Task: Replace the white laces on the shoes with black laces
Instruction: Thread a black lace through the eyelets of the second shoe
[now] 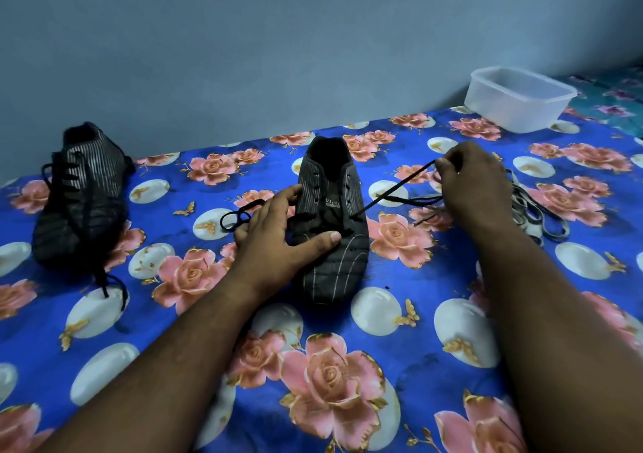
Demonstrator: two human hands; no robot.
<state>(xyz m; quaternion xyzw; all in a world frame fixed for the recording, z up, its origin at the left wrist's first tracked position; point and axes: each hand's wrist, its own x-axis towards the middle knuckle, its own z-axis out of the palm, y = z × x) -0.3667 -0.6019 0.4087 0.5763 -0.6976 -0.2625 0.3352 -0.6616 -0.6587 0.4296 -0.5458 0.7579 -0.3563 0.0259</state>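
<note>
A dark striped shoe (334, 261) lies in the middle of the flowered blue sheet, toe toward me. My left hand (278, 230) rests on its left side, thumb across the toe and fingers spread. My right hand (469, 181) pinches a black lace (393, 193) that runs taut from a lower right eyelet up to my fingers. The lace's other end loops on the sheet to the left of the shoe (236, 214). A second dark shoe (81, 202), laced in black, lies on its side at the far left.
A heap of pale grey laces (536, 212) lies just right of my right hand. A translucent plastic tub (518, 99) stands at the back right by the blue wall. The sheet's far edge meets the wall behind both shoes.
</note>
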